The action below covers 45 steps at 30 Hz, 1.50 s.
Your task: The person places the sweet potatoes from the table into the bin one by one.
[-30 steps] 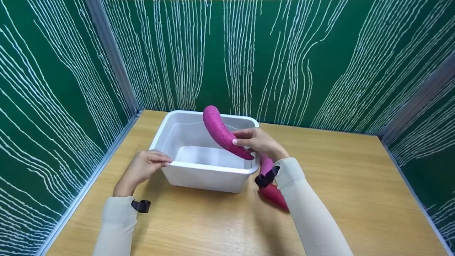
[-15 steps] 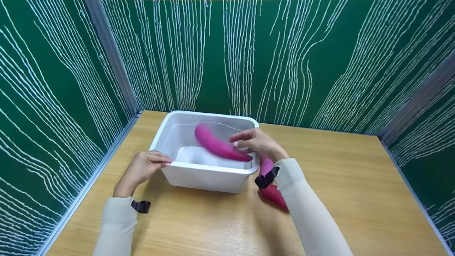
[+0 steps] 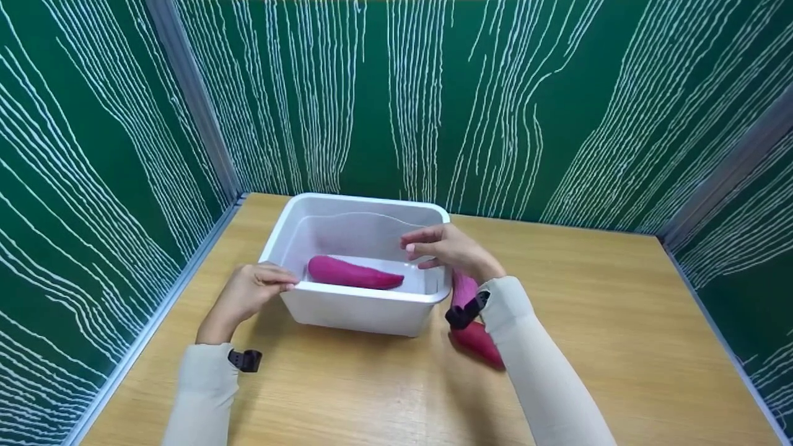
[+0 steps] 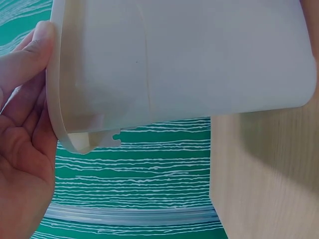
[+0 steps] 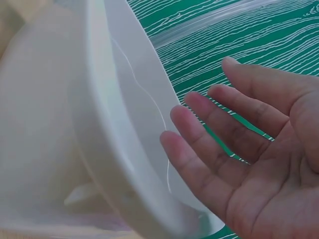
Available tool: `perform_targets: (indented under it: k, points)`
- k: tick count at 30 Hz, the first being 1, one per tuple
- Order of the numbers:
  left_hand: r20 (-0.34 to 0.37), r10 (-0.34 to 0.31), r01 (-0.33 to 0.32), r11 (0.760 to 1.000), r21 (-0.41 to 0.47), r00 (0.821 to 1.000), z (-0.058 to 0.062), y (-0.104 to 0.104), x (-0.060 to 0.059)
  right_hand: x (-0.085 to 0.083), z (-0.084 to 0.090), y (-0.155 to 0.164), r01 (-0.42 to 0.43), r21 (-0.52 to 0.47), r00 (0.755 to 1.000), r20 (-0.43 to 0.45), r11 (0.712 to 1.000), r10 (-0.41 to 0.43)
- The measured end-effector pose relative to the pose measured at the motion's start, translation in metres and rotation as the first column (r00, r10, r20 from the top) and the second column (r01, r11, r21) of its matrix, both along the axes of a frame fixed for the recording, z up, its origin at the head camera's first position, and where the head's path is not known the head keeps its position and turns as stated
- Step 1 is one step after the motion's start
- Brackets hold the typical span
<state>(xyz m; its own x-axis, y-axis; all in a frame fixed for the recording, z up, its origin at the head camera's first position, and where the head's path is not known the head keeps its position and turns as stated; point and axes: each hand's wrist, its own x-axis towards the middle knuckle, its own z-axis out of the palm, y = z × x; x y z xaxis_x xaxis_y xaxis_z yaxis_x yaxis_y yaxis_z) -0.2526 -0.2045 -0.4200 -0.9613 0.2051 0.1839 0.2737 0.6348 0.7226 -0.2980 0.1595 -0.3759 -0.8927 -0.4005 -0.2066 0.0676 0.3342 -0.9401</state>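
Note:
A white plastic tub (image 3: 347, 310) stands on the wooden table (image 3: 619, 334). One purple sweet potato (image 3: 353, 274) lies flat on the tub's floor. My right hand (image 3: 443, 249) hovers over the tub's right rim with relaxed fingers (image 5: 209, 149) and holds nothing. My left hand (image 3: 254, 291) holds the tub's near left corner, with the thumb (image 4: 25, 55) on the rim (image 4: 60, 104). A second purple sweet potato (image 3: 474, 334) lies on the table right of the tub, partly hidden by my right forearm.
Green walls with white wavy lines (image 3: 433, 105) close in the table on the left, back and right. Bare wood stretches to the right of the tub and along the front edge.
My right hand let go of the sweet potato. It dropped from above the rim down onto the tub's floor, and the hand stayed over the right rim. The left hand has not moved.

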Motion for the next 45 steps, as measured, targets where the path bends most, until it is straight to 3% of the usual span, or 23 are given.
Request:
perform_targets:
  k: [7,14,32,45]
  points:
    - [-0.009,-0.001,0.001,1.000,0.000,1.000,0.000,0.000,-0.001,0.001,0.002,0.001,-0.013,-0.024,1.000,-0.012,1.000,0.013]
    - [-0.084,-0.030,0.031,0.999,0.014,0.996,-0.001,0.001,0.000,0.004,0.006,0.001,-0.026,-0.047,1.000,-0.004,0.999,0.026]
    - [-0.034,-0.006,0.007,1.000,0.005,0.999,-0.001,0.001,0.001,0.010,0.011,0.013,-0.040,0.000,0.998,-0.039,0.999,0.040]
    - [0.031,-0.003,0.003,1.000,0.004,1.000,0.001,-0.001,0.000,0.009,0.005,0.034,-0.014,0.005,0.999,-0.036,1.000,0.014]
